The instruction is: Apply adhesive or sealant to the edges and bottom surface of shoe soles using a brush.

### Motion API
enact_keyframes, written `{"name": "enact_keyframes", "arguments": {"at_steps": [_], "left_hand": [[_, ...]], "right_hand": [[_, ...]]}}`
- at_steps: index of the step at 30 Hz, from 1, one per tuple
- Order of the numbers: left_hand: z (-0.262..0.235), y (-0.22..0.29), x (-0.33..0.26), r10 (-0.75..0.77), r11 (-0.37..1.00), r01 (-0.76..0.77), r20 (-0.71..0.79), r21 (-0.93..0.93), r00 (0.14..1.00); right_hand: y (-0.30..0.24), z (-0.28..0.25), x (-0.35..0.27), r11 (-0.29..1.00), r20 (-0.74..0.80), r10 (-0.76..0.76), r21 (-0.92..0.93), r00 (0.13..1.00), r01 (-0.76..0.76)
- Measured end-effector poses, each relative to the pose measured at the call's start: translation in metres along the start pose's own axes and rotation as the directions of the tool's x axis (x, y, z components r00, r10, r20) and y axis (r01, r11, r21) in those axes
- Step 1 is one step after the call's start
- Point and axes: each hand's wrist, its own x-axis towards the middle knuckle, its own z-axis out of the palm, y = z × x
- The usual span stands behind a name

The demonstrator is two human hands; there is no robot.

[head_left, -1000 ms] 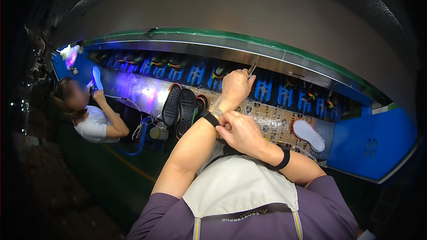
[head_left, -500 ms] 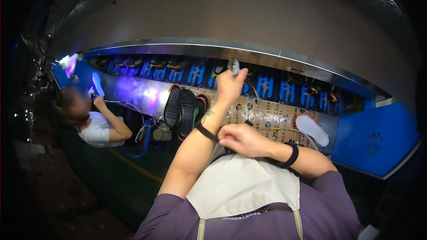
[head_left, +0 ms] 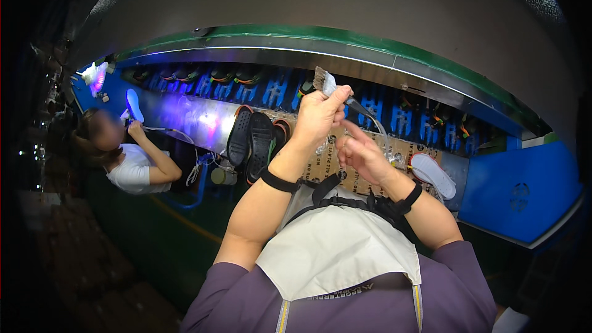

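My left hand (head_left: 319,116) is closed around a flat brush (head_left: 327,83), bristles pointing up and away from me. From the brush's lower end a thin hose (head_left: 379,124) curves off to the right. Just below and right of that hand, my right hand (head_left: 365,157) has its fingers loosely apart, with nothing visible in them. Left of my left forearm lie several black shoe soles (head_left: 260,148) with orange edges. A white sole (head_left: 433,176) with a red edge rests beyond my right wrist.
Brown printed cardboard (head_left: 404,153) covers part of the bench. Behind it runs a row of blue holders (head_left: 368,116) under a metal ledge (head_left: 296,55). A blue panel (head_left: 521,194) bounds the right. At the left, a co-worker (head_left: 139,166) holds a sole lit blue.
My right hand has moved from beside my left wrist, forward and right, and its fingers have opened. My left hand still holds the brush, now with the hose showing more plainly.
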Motion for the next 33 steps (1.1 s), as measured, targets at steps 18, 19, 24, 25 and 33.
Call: {"name": "enact_keyframes", "arguments": {"at_steps": [18,19,24,25,33], "left_hand": [[-0.111,-0.061,-0.083,0.190,0.414,-0.197,0.127,0.889,0.974],[-0.129,-0.061,-0.094,0.329,0.272,-0.205,0.110,0.940,0.938],[-0.260,-0.071,-0.111,0.475,0.324,0.098,-0.251,0.941,0.844],[-0.292,-0.075,-0.110,0.492,0.228,0.215,-0.303,0.950,0.816],[-0.421,-0.135,-0.061,0.012,0.091,0.787,-0.791,0.610,0.611]], "right_hand": [[0.008,-0.049,-0.017,0.862,-0.241,-0.389,-0.436,0.889,0.259],[0.012,-0.057,-0.019,0.868,-0.285,-0.395,-0.429,0.873,0.252],[0.028,-0.087,-0.038,0.942,-0.487,-0.335,-0.205,0.807,0.267],[0.028,-0.086,-0.040,0.946,-0.498,-0.325,-0.170,0.804,0.277],[0.039,-0.067,-0.028,0.948,-0.563,-0.317,-0.165,0.763,0.272]]}}
